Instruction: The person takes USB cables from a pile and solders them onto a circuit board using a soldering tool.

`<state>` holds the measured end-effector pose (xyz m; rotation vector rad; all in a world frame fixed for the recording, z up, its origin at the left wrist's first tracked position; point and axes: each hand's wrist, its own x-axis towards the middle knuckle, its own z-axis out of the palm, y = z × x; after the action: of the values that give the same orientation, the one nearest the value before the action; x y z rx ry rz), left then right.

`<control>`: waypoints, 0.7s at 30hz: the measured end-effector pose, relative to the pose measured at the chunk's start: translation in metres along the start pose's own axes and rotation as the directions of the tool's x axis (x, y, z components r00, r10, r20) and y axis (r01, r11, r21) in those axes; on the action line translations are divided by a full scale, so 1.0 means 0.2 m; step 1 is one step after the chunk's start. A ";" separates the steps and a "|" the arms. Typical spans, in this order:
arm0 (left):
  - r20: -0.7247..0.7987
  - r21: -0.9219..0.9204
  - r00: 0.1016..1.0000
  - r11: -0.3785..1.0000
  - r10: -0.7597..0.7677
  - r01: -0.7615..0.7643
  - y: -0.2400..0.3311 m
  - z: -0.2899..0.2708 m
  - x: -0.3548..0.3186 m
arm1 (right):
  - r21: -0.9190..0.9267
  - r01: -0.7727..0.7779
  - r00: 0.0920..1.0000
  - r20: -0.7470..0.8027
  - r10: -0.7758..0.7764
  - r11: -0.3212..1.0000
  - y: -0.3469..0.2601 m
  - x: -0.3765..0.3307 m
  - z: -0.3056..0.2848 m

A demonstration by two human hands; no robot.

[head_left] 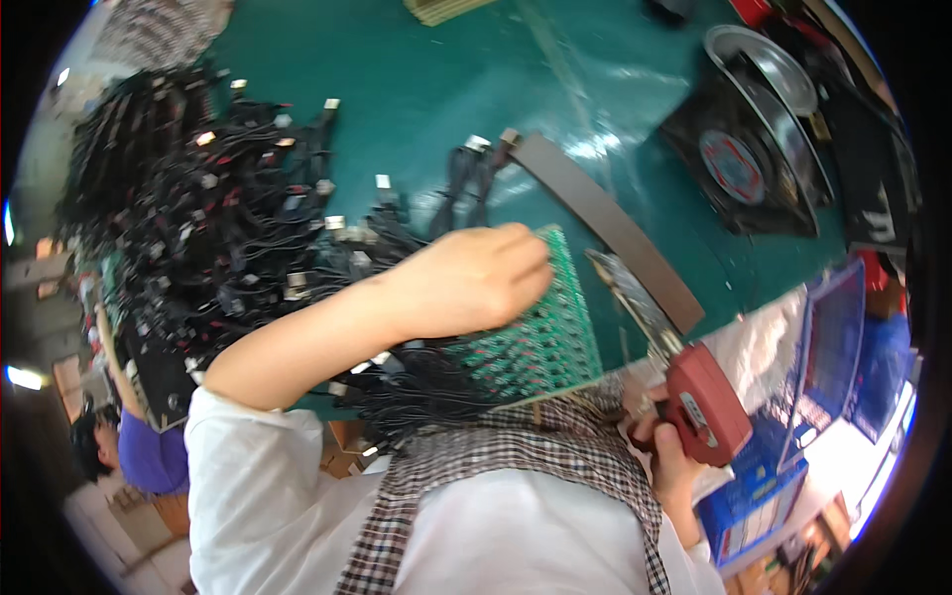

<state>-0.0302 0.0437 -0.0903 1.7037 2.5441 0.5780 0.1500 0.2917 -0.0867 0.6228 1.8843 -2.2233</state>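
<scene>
Markings: no wording legible at this blur. Lower right of centre: small pale label [697, 417] on red-bodied tool [733, 415]. Upper right: round red-and-silver label [732, 167] on black unit [691, 129]. Lower right: white print [734, 539] (too small to resolve) on blue box [762, 488]. Near right edge: white mark [879, 226] on black object [865, 178], no characters made out.

The table [387, 69] is deep green across the top of the frame. At left, the cables [218, 238] are black, flecked with white and silver plugs. The board [570, 322] at centre is brighter green, speckled pale and dark in rows. To its right, the tool [712, 409] is dull red, the strip [610, 218] grey-brown. At lower centre, a dark-and-white checked apron [456, 451] crosses a white shirt [496, 526]. At lower right, a box [759, 511] is blue.
</scene>
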 end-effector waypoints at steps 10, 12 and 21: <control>-0.006 0.176 0.954 0.938 -0.301 0.297 -0.02 -0.10 0.03 | -0.011 0.229 0.968 -0.103 -0.229 0.973 0.00 0.00 0.03; -0.159 0.229 0.772 0.738 -0.615 0.635 -0.10 -0.24 0.01 | -0.011 0.219 0.968 -0.126 -0.218 0.976 -0.01 -0.01 0.03; -0.236 0.371 0.545 0.444 -0.804 0.816 -0.42 -0.32 -0.44 | 0.019 0.218 0.971 -0.105 -0.215 0.976 0.01 -0.01 0.03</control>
<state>-0.0836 -0.0809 -0.0724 0.2439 3.1994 -0.0819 0.1523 0.2850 -0.0873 0.5703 2.0625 -2.3993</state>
